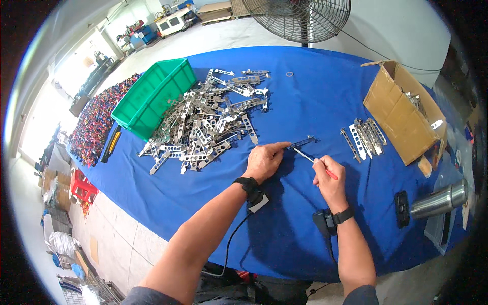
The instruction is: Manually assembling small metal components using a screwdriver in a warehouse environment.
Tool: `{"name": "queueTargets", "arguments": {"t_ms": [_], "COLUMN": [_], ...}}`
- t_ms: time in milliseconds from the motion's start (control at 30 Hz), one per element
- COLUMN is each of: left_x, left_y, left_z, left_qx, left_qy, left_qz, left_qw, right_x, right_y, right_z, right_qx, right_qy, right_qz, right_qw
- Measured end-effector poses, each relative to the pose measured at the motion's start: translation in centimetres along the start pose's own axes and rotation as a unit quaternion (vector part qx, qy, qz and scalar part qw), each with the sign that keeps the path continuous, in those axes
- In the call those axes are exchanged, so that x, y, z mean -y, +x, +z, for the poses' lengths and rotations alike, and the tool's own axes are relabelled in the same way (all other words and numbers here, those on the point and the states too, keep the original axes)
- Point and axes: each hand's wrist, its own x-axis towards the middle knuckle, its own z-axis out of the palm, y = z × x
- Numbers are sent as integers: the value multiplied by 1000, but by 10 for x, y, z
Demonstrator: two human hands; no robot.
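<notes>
My left hand (264, 161) pins one end of a perforated metal strip (306, 141) on the blue cloth, its index finger stretched along the end and the other fingers curled. My right hand (330, 179) is closed round a slim pale-shafted tool with a red handle (331, 175); its exact kind cannot be made out. The tool's tip meets the strip close to my left fingertip. A big loose pile of similar metal strips (201, 119) lies beyond my left hand. To the right, a neat row of several strips (367, 137) lies side by side.
A green plastic crate (152, 96) tilts beside the pile, near a heap of small multicoloured pieces (96, 122). At the right stand a cardboard box (401, 112) with metal parts inside, a black device (401, 209) and a steel flask (439, 200). A fan (300, 18) stands behind the table.
</notes>
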Motion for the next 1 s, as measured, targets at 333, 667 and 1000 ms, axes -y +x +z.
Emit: {"name": "queueTargets", "arguments": {"t_ms": [333, 667, 1000], "left_x": [-7, -3, 1], "left_y": [0, 0, 0], "left_z": [-5, -4, -1], "left_qx": [8, 24, -5], "left_qy": [-12, 3, 2], "left_qz": [-22, -36, -15], "left_qw": [1000, 999, 1000], "right_x": [1, 6, 4], "right_y": [1, 0, 1], "right_z": [-3, 2, 1], "right_qx": [-4, -2, -24], "right_qy": [-30, -20, -10], "right_qz": [-8, -1, 5], "right_qw": [1000, 1000, 1000]}}
